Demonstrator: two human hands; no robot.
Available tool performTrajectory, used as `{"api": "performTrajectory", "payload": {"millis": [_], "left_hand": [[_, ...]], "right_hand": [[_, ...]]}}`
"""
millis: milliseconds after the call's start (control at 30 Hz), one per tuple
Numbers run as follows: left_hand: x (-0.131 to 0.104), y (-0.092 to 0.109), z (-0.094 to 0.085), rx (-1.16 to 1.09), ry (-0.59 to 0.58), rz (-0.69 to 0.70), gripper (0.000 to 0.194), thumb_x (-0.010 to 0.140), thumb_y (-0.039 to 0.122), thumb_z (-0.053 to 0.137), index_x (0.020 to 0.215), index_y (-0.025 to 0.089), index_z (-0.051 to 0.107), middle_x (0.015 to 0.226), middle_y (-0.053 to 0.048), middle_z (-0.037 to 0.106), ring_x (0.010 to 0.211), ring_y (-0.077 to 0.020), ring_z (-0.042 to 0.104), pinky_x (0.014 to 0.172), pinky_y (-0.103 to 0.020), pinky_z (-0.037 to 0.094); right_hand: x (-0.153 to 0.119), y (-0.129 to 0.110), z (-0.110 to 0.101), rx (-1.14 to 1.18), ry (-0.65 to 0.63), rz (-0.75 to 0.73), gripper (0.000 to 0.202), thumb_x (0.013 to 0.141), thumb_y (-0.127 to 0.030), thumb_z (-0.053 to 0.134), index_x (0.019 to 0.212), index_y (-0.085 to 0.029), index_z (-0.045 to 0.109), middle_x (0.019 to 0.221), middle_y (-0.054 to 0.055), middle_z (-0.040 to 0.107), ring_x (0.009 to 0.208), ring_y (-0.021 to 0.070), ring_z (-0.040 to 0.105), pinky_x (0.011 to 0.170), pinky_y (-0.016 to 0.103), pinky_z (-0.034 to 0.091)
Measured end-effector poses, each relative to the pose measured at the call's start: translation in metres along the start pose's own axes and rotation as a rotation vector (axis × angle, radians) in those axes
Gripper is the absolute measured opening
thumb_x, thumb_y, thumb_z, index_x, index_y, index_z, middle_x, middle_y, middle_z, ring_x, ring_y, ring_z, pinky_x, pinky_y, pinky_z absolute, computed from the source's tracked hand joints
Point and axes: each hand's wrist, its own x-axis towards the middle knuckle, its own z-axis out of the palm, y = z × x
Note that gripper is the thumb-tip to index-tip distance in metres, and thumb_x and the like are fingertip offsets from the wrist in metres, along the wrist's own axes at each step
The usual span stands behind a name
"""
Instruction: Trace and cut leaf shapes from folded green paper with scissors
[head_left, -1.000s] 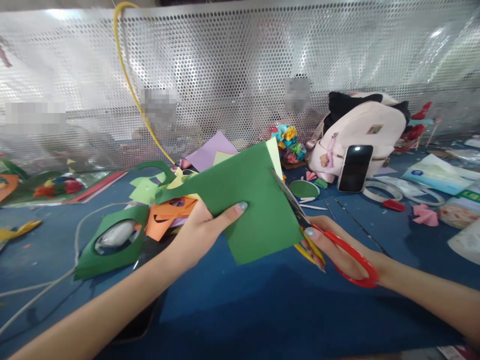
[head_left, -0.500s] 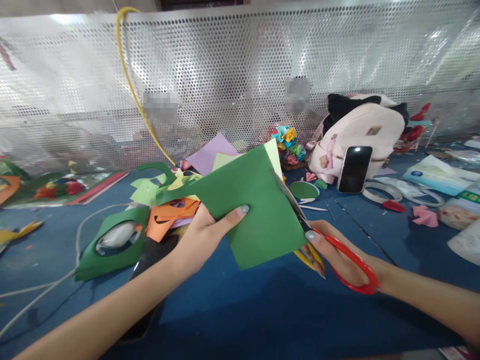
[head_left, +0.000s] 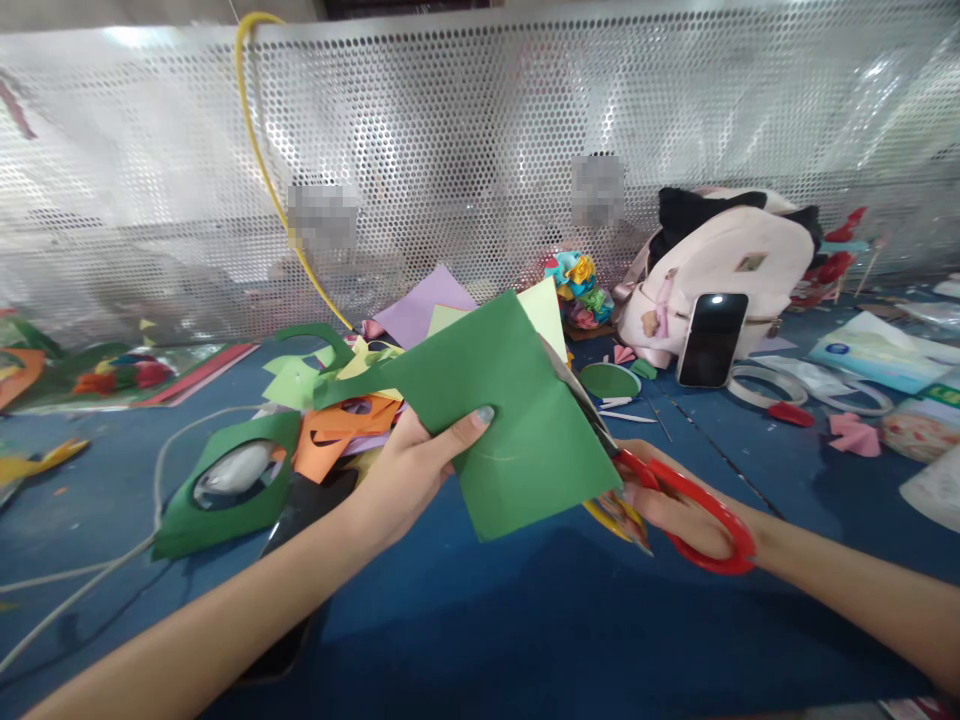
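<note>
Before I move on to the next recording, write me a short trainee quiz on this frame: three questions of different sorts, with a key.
1. Short answer: Which hand holds the scissors?
2. True or false: The phone in front of the backpack stands on end rather than lying flat.
3. Multiple choice: The left hand rests its thumb on paper of which colour? a) purple b) orange c) green

Key:
1. The right hand.
2. True.
3. c) green.
</note>
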Motion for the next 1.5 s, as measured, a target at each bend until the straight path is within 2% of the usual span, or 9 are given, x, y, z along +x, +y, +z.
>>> {"api": "performTrajectory", "payload": {"millis": [167,233,367,533,733,967,1267,1367,1500], "left_hand": [[-0.002,-0.002,0.001,-0.007,-0.008,-0.039,0.077,0.073,0.029,0.092,0.143,0.024,0.061,0.108,-0.005,0.081,0.106,-0.0291,0.076,0.087,-0.035,0.065],[-0.005,-0.004,0.003,-0.007,-0.008,-0.03,0.074,0.078,0.031,0.089,0.145,0.025,0.059,0.112,-0.005,0.081,0.108,-0.0283,0.075,0.089,-0.036,0.064],[-0.01,-0.008,0.005,0.03,0.012,-0.002,0.069,0.086,0.034,0.082,0.149,0.028,0.055,0.121,-0.005,0.078,0.116,-0.0284,0.072,0.096,-0.038,0.062],[-0.012,-0.012,0.002,0.114,0.022,0.079,0.067,0.089,0.035,0.08,0.15,0.03,0.054,0.129,-0.003,0.075,0.127,-0.0264,0.066,0.109,-0.037,0.054],[-0.012,-0.012,0.002,0.125,0.014,0.076,0.062,0.09,0.036,0.079,0.147,0.027,0.057,0.133,-0.005,0.073,0.129,-0.0285,0.065,0.111,-0.04,0.053],[-0.01,-0.008,0.001,0.15,0.039,0.076,0.064,0.086,0.036,0.082,0.145,0.025,0.059,0.128,-0.006,0.075,0.129,-0.0309,0.065,0.112,-0.043,0.051],[-0.013,-0.012,0.003,0.109,0.03,0.023,0.061,0.088,0.038,0.08,0.145,0.027,0.059,0.132,-0.005,0.074,0.128,-0.0301,0.065,0.109,-0.041,0.054],[-0.016,-0.014,0.005,0.092,0.051,0.027,0.062,0.088,0.038,0.08,0.145,0.027,0.058,0.131,-0.006,0.074,0.13,-0.0299,0.063,0.11,-0.041,0.054],[-0.02,-0.016,0.008,0.066,0.068,0.006,0.061,0.088,0.038,0.08,0.144,0.028,0.059,0.129,-0.005,0.075,0.127,-0.0294,0.065,0.106,-0.04,0.056]], "right_hand": [[-0.004,0.01,0.007,0.031,0.085,0.129,0.015,0.089,-0.038,0.057,0.088,-0.024,0.051,0.059,-0.008,0.054,0.046,0.0101,0.055,0.042,0.019,0.05],[-0.006,0.013,0.011,0.052,0.099,0.125,0.012,0.089,-0.036,0.056,0.091,-0.024,0.052,0.062,-0.007,0.057,0.048,0.0102,0.057,0.044,0.019,0.051],[-0.007,0.012,0.016,0.054,0.022,0.083,0.018,0.093,-0.03,0.05,0.077,-0.023,0.054,0.062,-0.006,0.057,0.049,0.0084,0.055,0.047,0.017,0.05],[-0.006,0.007,0.016,0.052,0.031,0.122,0.014,0.09,-0.029,0.049,0.078,-0.023,0.055,0.063,-0.008,0.053,0.048,0.0077,0.053,0.046,0.018,0.047],[-0.003,0.005,0.015,0.035,0.01,0.133,0.012,0.087,-0.031,0.053,0.078,-0.022,0.054,0.059,-0.007,0.053,0.048,0.0093,0.051,0.046,0.021,0.046],[-0.003,-0.003,0.016,-0.021,0.062,0.153,0.011,0.082,-0.03,0.053,0.074,-0.023,0.05,0.058,-0.008,0.047,0.047,0.0101,0.051,0.046,0.021,0.045],[-0.006,0.018,0.021,0.137,0.006,0.144,0.033,0.099,-0.039,0.051,0.07,-0.021,0.052,0.057,-0.006,0.054,0.047,0.0097,0.053,0.045,0.02,0.045],[-0.009,0.023,0.023,0.159,0.002,0.103,0.036,0.101,-0.035,0.052,0.067,-0.021,0.052,0.056,-0.005,0.055,0.048,0.0103,0.055,0.046,0.02,0.046],[-0.01,0.022,0.024,0.178,-0.003,0.063,0.045,0.102,-0.043,0.053,0.062,-0.022,0.052,0.054,-0.004,0.053,0.05,0.012,0.056,0.048,0.022,0.048]]}}
